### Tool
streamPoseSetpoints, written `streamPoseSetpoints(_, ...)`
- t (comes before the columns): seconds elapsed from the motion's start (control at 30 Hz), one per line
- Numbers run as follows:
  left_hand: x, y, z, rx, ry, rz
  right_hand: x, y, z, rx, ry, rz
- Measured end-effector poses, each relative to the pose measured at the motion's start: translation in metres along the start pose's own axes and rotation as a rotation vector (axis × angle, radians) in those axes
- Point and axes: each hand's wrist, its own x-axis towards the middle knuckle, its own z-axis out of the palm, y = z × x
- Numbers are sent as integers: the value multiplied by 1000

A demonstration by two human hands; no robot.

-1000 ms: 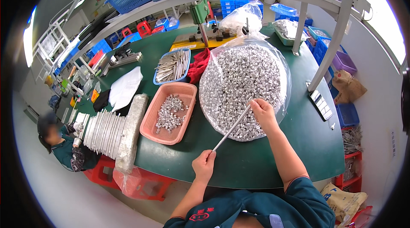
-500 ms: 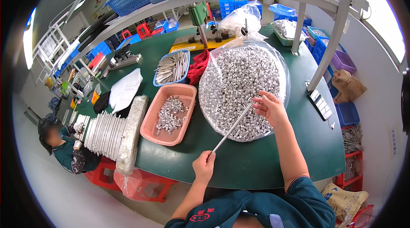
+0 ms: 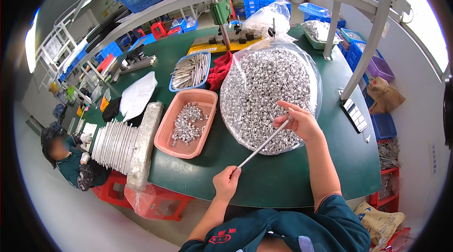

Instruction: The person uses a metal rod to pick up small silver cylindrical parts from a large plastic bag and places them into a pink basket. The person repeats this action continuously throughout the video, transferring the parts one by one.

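Rod position holds from a second ago, your left hand fingers pinching its near end above the desk, while your right hand drifts off-centre, fingers pinching its far end over the bagged metal sleeves.

Factory workshop, green worktable, parts trays, blue crates

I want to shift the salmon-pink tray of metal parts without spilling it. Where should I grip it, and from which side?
Grip the pink tray by the rims of its two short ends, one hand each, coming from above. It is a shallow rectangle lying flat on the green table, loose small metal sleeves piled mid-tray, so a level two-ended lift probably tips least. Both hands now hold a thin rod.
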Motion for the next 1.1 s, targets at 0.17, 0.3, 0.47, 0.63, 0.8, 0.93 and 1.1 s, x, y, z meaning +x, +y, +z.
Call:
streamPoseSetpoints(0.17,0,1,0,10,0,8,-3,-8,3,-107,35,16)
streamPoseSetpoints(0.3,1,-1,1,37,-1,31,-5,-10,1,-267,36,12)
streamPoseSetpoints(0.47,-1,-2,1,4,-1,12,-7,-13,7,-409,8,13)
streamPoseSetpoints(0.63,-1,-1,0,-4,3,13,-3,-6,9,-369,36,-26)
streamPoseSetpoints(0.8,-2,-5,0,-36,-13,-51,12,20,8,-40,58,-42)
streamPoseSetpoints(0.93,-2,-7,0,-36,-4,-54,17,34,7,-18,300,-82)
streamPoseSetpoints(1.1,-2,-7,0,-18,16,-44,14,33,9,-98,307,-108)
